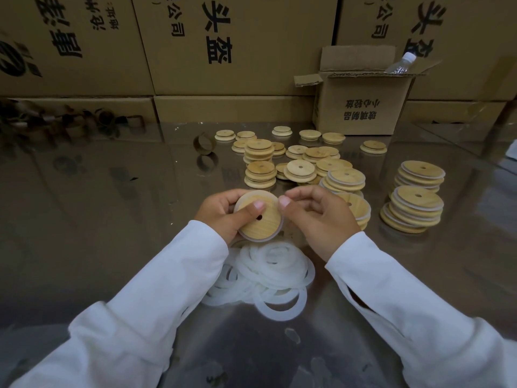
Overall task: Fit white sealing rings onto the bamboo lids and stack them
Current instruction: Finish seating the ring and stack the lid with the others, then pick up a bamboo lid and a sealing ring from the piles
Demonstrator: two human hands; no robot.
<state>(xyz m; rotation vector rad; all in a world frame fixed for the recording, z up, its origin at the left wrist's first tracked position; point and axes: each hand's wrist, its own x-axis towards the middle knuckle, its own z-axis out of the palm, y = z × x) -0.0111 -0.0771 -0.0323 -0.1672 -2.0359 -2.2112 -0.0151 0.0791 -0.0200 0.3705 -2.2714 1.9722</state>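
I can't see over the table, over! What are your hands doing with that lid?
Left hand grips bamboo lid. Right hand pinches sealing ring at lid's rim. Ring pile below, nothing blocking.

The lid (258, 217) is held between left hand (221, 214) and right hand (319, 217) over the table (98, 219). A heap of rings (268, 273) is placed just in front. Loose lids (296, 155) are spread behind; stacks (414, 200) are set right. At back right an open box (361, 105) is found, a bottle (400, 64) in it, cartons (223, 43) behind.
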